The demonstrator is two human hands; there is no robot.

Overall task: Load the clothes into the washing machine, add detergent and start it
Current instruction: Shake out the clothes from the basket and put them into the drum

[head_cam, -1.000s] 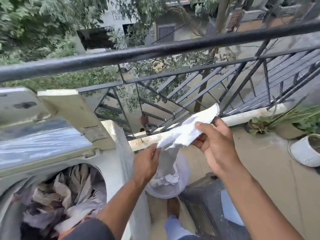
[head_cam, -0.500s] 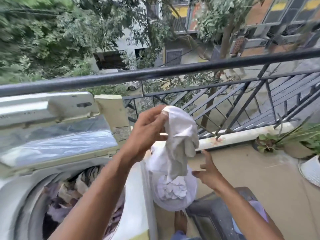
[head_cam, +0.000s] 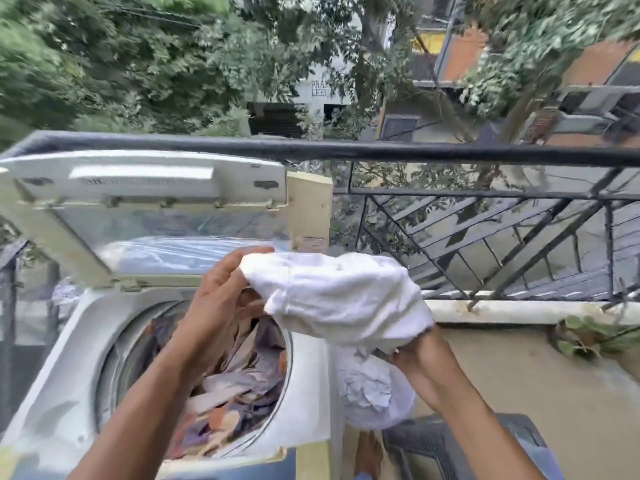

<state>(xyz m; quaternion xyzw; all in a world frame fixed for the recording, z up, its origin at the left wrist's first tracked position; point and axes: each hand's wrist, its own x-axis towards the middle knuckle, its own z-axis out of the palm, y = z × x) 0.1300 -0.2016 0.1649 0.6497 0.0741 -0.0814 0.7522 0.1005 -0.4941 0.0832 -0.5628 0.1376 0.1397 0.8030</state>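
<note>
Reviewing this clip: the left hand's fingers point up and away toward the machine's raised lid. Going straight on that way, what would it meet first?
Probably the raised lid: the left hand holds the white cloth just before it, above the drum. Depth is unclear.

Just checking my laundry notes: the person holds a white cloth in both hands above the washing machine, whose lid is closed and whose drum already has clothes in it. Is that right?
Not quite: the lid is open, raised upright behind the drum, as the head view shows. The rest stands: the left hand and right hand both hold the white cloth above the washing machine, and the drum already has clothes in it.
</note>
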